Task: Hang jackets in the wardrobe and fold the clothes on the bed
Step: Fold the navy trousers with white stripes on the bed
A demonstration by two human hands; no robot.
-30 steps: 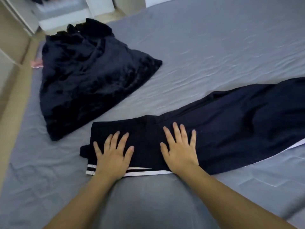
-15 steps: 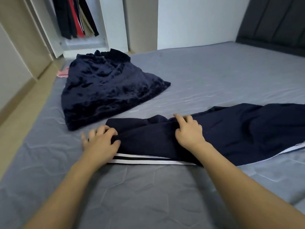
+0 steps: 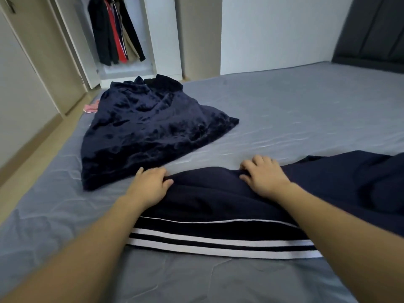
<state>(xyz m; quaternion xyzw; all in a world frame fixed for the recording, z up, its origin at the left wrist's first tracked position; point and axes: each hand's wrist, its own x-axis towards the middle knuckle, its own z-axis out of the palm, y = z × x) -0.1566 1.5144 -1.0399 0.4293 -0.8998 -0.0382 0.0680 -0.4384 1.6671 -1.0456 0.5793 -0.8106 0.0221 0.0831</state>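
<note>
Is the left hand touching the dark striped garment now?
Touching. The head view shows the left hand with its fingers curled over the far edge of the dark striped garment, gripping the fabric.

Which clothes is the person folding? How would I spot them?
Find the grey bed. Two dark blue garments lie on it; the nearer one, gripped by the left hand and right hand, is it. Only it has white stripes along its edge.

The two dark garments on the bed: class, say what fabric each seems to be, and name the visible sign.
Crumpled navy garment: probably velvet or velour; its pile catches light in shifting glossy patches. Striped garment, gripped by the left hand and right hand: likely a matte knit, with white woven-looking bands along its edge.
</note>
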